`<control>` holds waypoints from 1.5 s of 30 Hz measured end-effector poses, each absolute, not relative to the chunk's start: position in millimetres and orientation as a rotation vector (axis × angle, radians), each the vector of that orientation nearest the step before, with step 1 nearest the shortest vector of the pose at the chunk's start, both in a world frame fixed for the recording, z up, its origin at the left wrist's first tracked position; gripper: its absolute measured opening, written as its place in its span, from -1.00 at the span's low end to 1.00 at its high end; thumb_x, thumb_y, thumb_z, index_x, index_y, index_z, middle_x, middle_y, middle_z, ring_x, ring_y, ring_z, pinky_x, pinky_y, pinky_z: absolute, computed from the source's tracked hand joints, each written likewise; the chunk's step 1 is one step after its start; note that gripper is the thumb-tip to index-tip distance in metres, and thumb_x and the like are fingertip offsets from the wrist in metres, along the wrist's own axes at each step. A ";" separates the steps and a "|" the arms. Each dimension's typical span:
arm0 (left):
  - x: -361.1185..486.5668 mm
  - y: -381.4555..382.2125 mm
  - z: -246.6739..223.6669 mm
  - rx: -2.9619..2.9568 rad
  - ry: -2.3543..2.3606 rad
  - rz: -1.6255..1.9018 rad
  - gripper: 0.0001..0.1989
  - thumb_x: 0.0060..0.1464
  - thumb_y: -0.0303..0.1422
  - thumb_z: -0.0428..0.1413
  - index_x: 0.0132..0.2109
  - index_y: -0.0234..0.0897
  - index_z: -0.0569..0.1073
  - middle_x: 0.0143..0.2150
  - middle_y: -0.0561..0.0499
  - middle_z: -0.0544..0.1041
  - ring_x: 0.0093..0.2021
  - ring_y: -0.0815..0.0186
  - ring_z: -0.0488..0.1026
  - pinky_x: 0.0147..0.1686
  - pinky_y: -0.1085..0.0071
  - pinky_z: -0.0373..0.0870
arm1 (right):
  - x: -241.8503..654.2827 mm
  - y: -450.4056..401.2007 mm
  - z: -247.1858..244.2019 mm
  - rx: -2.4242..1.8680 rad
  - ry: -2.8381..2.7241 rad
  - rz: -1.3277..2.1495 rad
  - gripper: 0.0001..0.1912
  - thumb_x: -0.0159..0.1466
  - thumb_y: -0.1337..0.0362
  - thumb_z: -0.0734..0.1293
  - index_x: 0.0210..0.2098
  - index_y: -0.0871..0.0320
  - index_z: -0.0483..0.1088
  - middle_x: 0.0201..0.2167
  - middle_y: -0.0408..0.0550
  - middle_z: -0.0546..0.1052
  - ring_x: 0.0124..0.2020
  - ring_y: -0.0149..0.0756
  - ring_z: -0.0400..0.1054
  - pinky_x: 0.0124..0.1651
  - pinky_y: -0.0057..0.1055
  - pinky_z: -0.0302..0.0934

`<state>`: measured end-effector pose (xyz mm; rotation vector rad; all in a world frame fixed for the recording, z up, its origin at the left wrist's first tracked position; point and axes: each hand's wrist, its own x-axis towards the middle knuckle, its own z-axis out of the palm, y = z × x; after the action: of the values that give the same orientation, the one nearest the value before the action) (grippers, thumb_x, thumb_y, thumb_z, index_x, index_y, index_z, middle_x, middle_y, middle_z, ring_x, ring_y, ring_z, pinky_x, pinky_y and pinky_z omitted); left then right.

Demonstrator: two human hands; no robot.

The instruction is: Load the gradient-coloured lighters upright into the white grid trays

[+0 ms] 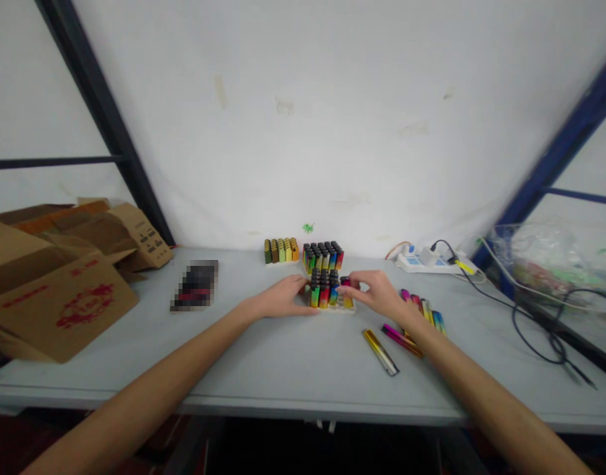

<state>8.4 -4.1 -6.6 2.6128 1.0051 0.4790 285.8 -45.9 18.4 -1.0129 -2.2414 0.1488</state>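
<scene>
So your left hand [283, 297] is on the left end of the small white tray [345, 309], thumb along the front corner and the other fingers round the back, so that end is basically in your grasp. Your right hand [376, 290] is at the other end, with the fingers pinching a pink-and-yellow lighter [348, 303] that stands upright there. Between your hands are the tray's other lighters [324, 290], black tops up, bunched toward the left, and you've got a few bare slots near the front right.

Just behind that is a second block of rainbow lighters [324, 256], and left of it a yellow-and-green set [281, 252], both near the wall [303, 132]. On the table [263, 369] by your right forearm you've got a gold-and-silver lighter [380, 353] lying flat, a magenta-and-gold one [402, 341] beside it, and a few more loose lighters [438, 321] partly hidden by your arm.

Further right there's a white power strip [421, 265], a black cable [517, 323] and a clear plastic bag [554, 257]. Over on your left, a cardboard box [60, 303] and a dark pixelated item [196, 285] I can't make out.
</scene>
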 end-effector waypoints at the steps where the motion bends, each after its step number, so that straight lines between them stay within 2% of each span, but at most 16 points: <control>1: 8.4 -4.3 -6.5 2.607 1.008 0.487 -0.37 0.01 0.19 0.21 -0.04 -0.28 0.47 -0.11 -0.14 0.54 -0.12 0.02 0.48 -0.11 0.19 0.43 | 284.5 -46.0 16.6 -0.999 -2.252 0.166 -0.43 0.37 -0.19 0.26 -0.51 0.15 0.39 -0.58 -0.15 0.42 -0.54 -0.39 0.22 -0.38 -0.44 0.07; 10: 8.1 -3.6 -7.2 2.625 0.987 0.484 -0.41 0.04 0.16 0.21 -0.07 -0.27 0.47 -0.13 -0.13 0.54 -0.13 0.03 0.48 -0.11 0.19 0.41 | 274.7 -41.6 2.2 -1.005 -2.343 0.253 -0.42 0.36 -0.22 0.25 -0.39 0.18 0.50 -0.57 -0.13 0.47 -0.58 -0.41 0.20 -0.44 -0.46 0.03; 19: 7.7 -4.5 -6.6 2.608 1.027 0.460 -0.38 0.03 0.18 0.20 -0.07 -0.29 0.46 -0.12 -0.13 0.53 -0.14 0.04 0.47 -0.13 0.21 0.42 | 282.3 -41.7 11.9 -1.187 -2.365 0.095 -0.42 0.34 -0.22 0.29 -0.45 0.17 0.49 -0.57 -0.09 0.51 -0.57 -0.39 0.27 -0.43 -0.44 0.01; 24: 7.6 -4.5 -6.8 2.604 1.028 0.457 -0.36 0.03 0.20 0.19 -0.05 -0.30 0.46 -0.09 -0.14 0.54 -0.11 0.03 0.48 -0.08 0.20 0.42 | 303.0 -42.0 30.8 -1.306 -2.253 -0.107 -0.35 0.44 -0.20 0.13 -0.47 0.16 0.48 -0.57 -0.06 0.51 -0.55 -0.35 0.31 -0.39 -0.41 -0.01; 28: 7.7 -5.2 -5.2 2.621 1.042 0.432 -0.35 0.05 0.21 0.17 -0.04 -0.30 0.45 -0.09 -0.15 0.54 -0.10 0.02 0.48 -0.06 0.18 0.41 | 320.9 -39.3 47.5 -1.569 -2.201 -0.305 -0.35 0.50 -0.09 0.02 -0.38 0.17 0.51 -0.51 0.02 0.55 -0.46 -0.26 0.41 -0.34 -0.39 0.03; 32: 7.8 -5.9 -3.5 2.630 1.044 0.422 -0.38 0.05 0.20 0.17 -0.08 -0.30 0.45 -0.11 -0.14 0.53 -0.11 0.03 0.48 -0.10 0.20 0.42 | 340.2 -40.0 55.4 -1.973 -2.291 -0.277 -0.46 0.45 -0.08 0.15 -0.21 0.20 0.56 -0.32 0.17 0.63 -0.31 -0.11 0.51 -0.31 -0.35 0.11; 36: 8.0 -5.6 -3.3 2.638 1.050 0.402 -0.38 0.05 0.19 0.17 -0.08 -0.31 0.44 -0.10 -0.15 0.52 -0.09 0.02 0.48 -0.10 0.21 0.42 | 359.3 -44.6 52.3 -2.306 -2.438 0.127 -0.50 0.31 -0.11 0.33 -0.19 0.25 0.57 -0.25 0.23 0.63 -0.28 -0.04 0.53 -0.32 -0.30 0.19; 40: 8.0 -4.2 -5.1 2.640 1.060 0.418 -0.37 0.03 0.23 0.16 -0.12 -0.30 0.45 -0.13 -0.15 0.52 -0.11 0.01 0.48 -0.12 0.20 0.41 | 375.6 -47.5 51.2 -2.416 -2.355 0.198 -0.36 0.13 -0.11 0.48 0.01 0.23 0.51 0.02 0.25 0.57 -0.07 0.06 0.51 -0.22 -0.25 0.29; 45: 8.0 -3.4 -6.3 2.640 1.038 0.446 -0.39 0.03 0.22 0.17 -0.13 -0.28 0.45 -0.15 -0.13 0.52 -0.14 0.03 0.48 -0.13 0.20 0.41 | 395.6 -49.3 58.8 -2.465 -2.227 0.339 -0.28 0.10 -0.15 0.48 0.07 0.23 0.48 0.04 0.28 0.55 0.01 0.11 0.48 -0.11 -0.18 0.36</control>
<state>8.0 -3.4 -6.3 2.6405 1.0381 0.4465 395.6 -49.3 58.8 -2.4648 -2.2273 0.3386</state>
